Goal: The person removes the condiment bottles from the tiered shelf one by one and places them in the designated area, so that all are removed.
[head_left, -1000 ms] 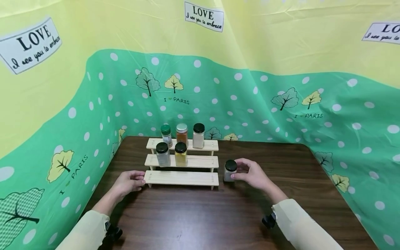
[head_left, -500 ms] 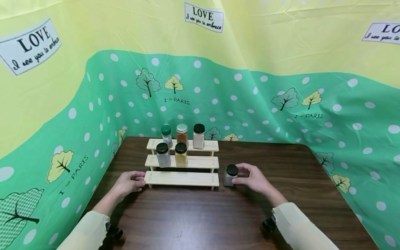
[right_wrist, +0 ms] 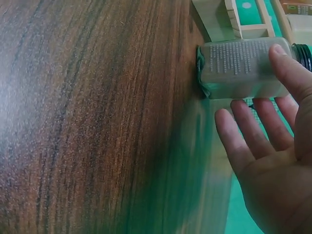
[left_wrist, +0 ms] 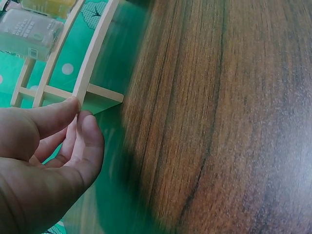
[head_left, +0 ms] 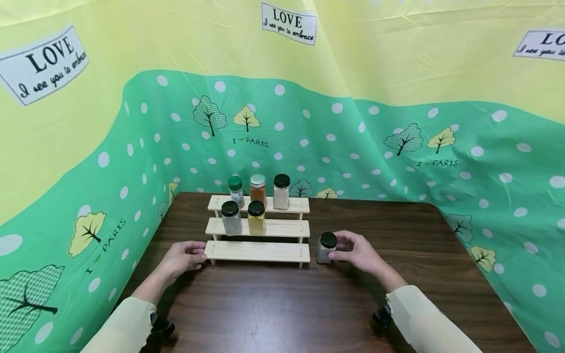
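A wooden three-tier rack [head_left: 258, 251] is standing on the brown table [head_left: 265, 304] between both hands, bearing three jars [head_left: 258, 196] on top and two black-lidded jars [head_left: 256, 225] mid-tier. The curtain [head_left: 309, 122] behind is displaying "LOVE", "I see you to embrace" and "PARIS"; the grey jar [head_left: 323, 253], standing upright just right of the rack, is carrying print too small to read. The left hand [head_left: 178, 260] is pinching the bottom tier's left end narrowly; the right hand [head_left: 358, 252] is holding the grey jar between thumb and fingers.
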A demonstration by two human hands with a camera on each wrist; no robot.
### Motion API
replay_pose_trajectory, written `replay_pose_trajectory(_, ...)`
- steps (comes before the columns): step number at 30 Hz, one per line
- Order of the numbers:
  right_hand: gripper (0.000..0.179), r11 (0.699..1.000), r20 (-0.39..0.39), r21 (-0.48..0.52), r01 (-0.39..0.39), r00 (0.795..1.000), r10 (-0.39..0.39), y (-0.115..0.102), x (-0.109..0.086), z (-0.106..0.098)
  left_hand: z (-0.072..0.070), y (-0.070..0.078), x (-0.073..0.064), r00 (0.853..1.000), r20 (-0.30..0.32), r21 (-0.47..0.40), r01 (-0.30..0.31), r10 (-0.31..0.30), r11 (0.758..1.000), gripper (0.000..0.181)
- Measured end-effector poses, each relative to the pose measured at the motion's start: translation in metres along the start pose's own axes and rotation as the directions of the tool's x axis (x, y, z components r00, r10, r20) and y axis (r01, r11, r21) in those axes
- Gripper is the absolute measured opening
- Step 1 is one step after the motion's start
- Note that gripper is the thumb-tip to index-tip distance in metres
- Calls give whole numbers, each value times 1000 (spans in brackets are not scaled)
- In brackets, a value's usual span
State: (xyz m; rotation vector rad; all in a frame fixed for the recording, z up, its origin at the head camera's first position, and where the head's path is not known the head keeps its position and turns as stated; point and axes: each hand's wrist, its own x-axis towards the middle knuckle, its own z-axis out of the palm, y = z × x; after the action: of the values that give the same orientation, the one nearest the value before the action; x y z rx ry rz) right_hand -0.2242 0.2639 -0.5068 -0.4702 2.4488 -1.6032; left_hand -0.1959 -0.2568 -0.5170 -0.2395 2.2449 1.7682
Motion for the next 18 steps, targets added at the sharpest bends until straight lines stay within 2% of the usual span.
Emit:
replay_pose_trajectory(12, 60, 981, 4, -194, 6, 1000, -6, -12, -1, -8, 0, 0, 3, 1000, -11, 28, 29, -29, 999, 47)
replay_pose_trajectory(18, 61, 959, -30, -277, 64, 997, -75, -32, 7, -18, -2, 2, 3, 1000, -3, 31, 17, -17, 999, 47)
